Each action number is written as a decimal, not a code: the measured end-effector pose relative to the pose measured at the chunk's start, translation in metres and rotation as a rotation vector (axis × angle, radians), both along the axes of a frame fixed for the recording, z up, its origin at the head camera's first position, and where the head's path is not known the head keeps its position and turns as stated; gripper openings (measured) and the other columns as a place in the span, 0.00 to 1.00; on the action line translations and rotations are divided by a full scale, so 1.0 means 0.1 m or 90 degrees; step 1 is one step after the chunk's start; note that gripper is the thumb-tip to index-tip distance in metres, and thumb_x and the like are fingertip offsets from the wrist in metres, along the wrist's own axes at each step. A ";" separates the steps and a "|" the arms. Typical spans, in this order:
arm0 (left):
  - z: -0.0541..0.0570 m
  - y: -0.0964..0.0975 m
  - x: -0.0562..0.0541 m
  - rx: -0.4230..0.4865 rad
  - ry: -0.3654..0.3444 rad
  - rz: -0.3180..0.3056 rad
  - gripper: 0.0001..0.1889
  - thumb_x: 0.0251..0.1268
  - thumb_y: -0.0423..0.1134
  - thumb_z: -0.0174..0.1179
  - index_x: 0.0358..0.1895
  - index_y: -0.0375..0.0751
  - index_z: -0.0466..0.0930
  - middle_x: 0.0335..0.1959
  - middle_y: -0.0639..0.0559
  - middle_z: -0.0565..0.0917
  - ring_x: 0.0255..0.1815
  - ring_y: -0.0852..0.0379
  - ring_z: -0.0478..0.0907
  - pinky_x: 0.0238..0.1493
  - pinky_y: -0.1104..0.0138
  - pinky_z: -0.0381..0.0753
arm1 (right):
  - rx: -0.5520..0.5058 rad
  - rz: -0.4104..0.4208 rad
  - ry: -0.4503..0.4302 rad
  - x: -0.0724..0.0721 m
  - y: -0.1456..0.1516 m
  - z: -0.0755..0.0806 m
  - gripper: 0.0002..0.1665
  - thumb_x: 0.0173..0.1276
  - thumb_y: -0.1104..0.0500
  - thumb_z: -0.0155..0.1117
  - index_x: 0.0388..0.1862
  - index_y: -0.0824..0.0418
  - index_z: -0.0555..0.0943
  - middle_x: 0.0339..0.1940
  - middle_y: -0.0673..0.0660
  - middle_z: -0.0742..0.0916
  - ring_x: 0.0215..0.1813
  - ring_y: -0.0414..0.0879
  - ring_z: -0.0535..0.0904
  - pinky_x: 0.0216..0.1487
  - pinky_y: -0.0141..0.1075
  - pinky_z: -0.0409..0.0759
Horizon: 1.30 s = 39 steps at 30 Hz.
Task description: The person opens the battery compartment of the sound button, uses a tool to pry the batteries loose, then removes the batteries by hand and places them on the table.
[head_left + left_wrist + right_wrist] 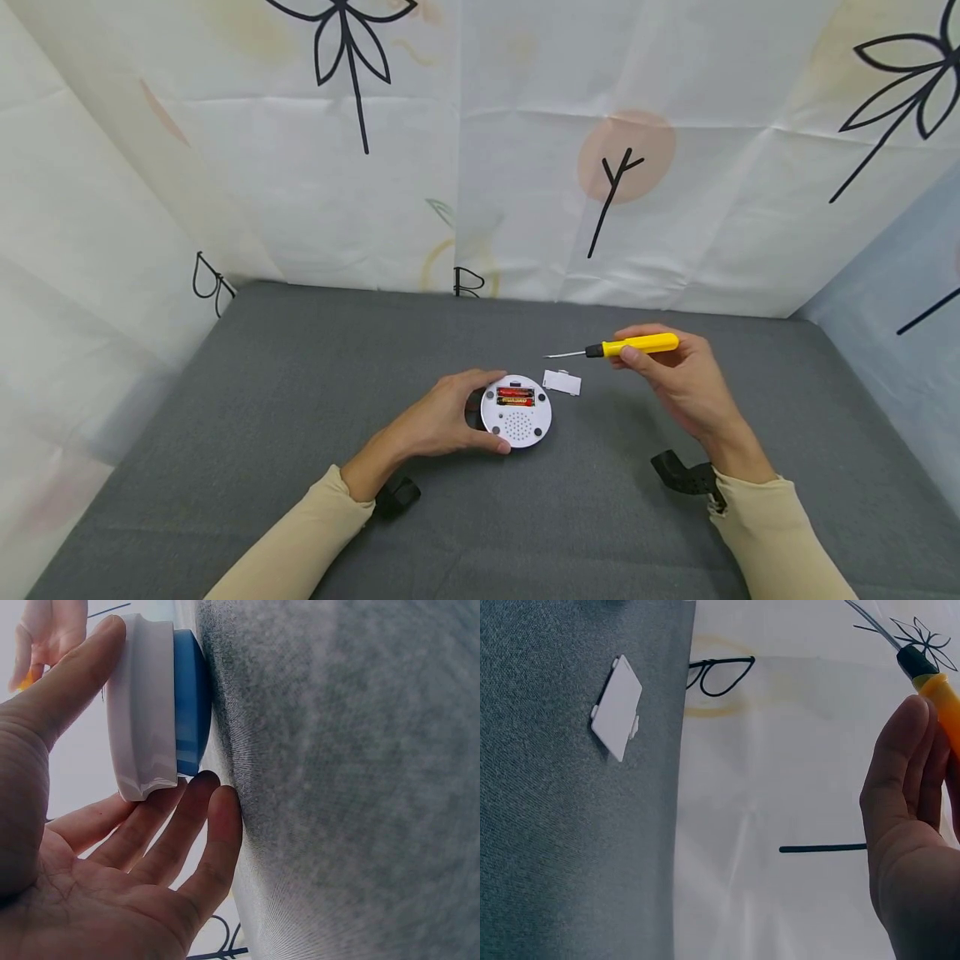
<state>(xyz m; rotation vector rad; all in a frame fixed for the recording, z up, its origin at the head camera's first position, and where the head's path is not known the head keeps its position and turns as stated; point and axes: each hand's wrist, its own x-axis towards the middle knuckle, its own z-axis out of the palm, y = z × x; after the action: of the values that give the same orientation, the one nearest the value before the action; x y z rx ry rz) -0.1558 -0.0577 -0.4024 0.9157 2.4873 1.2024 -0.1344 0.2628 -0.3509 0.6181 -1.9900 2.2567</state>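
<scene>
My left hand (452, 417) grips the rim of a round white device (517, 432) between thumb and fingers. The device lies face down on the grey cloth, and its blue underside (192, 705) shows in the left wrist view. Two red batteries (515, 397) sit in its open compartment, above a patch of speaker holes. To the right, my right hand (686, 383) holds a yellow-handled screwdriver (641, 344) above the table, its metal tip pointing left. Just right of the device lies a small white battery cover (562, 382), touched by neither hand.
The grey cloth-covered table (300, 367) ends at a white patterned curtain (510, 167) along the back, with more curtain on both sides. A black strap (686, 475) is on the right wrist, and a black wrist camera (397, 497) on the left.
</scene>
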 end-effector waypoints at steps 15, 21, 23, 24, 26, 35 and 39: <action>0.00 0.00 -0.02 0.000 -0.003 -0.002 0.49 0.46 0.49 0.83 0.73 0.37 0.69 0.67 0.49 0.77 0.68 0.54 0.72 0.70 0.55 0.68 | 0.007 0.016 -0.009 0.00 -0.11 -0.04 0.12 0.71 0.79 0.57 0.51 0.78 0.81 0.47 0.59 0.86 0.45 0.49 0.84 0.52 0.37 0.83; 0.01 0.00 -0.02 0.003 -0.003 -0.003 0.49 0.46 0.49 0.83 0.73 0.37 0.69 0.67 0.48 0.77 0.69 0.52 0.71 0.70 0.53 0.68 | 0.016 -0.004 -0.034 0.01 -0.14 -0.04 0.11 0.72 0.76 0.58 0.49 0.71 0.83 0.46 0.59 0.85 0.44 0.48 0.84 0.51 0.38 0.84; 0.01 0.00 -0.01 0.006 -0.004 -0.003 0.49 0.46 0.49 0.83 0.73 0.37 0.69 0.68 0.47 0.76 0.69 0.52 0.71 0.70 0.53 0.68 | 0.013 -0.013 -0.040 0.00 -0.15 -0.05 0.11 0.72 0.76 0.59 0.49 0.71 0.83 0.44 0.59 0.84 0.43 0.48 0.84 0.49 0.37 0.84; 0.02 0.00 -0.01 0.005 -0.004 -0.003 0.49 0.46 0.49 0.83 0.73 0.37 0.69 0.68 0.47 0.76 0.69 0.52 0.71 0.70 0.53 0.67 | 0.012 -0.016 -0.042 0.00 -0.15 -0.05 0.11 0.72 0.76 0.59 0.49 0.71 0.83 0.44 0.59 0.84 0.42 0.48 0.84 0.49 0.37 0.84; 0.01 0.00 -0.01 0.005 -0.005 -0.002 0.49 0.46 0.49 0.83 0.73 0.37 0.70 0.68 0.47 0.76 0.70 0.51 0.71 0.70 0.53 0.67 | 0.011 -0.021 -0.042 0.00 -0.16 -0.06 0.11 0.71 0.77 0.59 0.49 0.71 0.83 0.43 0.59 0.83 0.41 0.48 0.84 0.47 0.37 0.85; 0.00 0.00 -0.01 0.001 -0.005 -0.003 0.49 0.46 0.49 0.83 0.73 0.37 0.70 0.67 0.47 0.77 0.69 0.52 0.71 0.70 0.54 0.68 | 0.071 -0.038 -0.034 0.00 -0.18 -0.08 0.06 0.71 0.75 0.62 0.45 0.78 0.79 0.39 0.61 0.83 0.36 0.53 0.84 0.44 0.38 0.86; 0.00 -0.01 -0.01 0.002 -0.005 -0.005 0.49 0.46 0.49 0.83 0.73 0.37 0.69 0.67 0.47 0.77 0.69 0.52 0.71 0.70 0.54 0.68 | 0.083 -0.028 -0.030 0.00 -0.17 -0.10 0.09 0.71 0.75 0.62 0.48 0.76 0.82 0.41 0.61 0.85 0.37 0.52 0.85 0.45 0.40 0.86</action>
<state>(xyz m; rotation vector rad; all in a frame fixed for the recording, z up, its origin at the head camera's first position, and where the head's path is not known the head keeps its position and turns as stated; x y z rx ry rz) -0.1567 -0.0582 -0.4022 0.9191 2.4748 1.2050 -0.1349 0.2461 -0.3612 0.5321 -2.1647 2.1492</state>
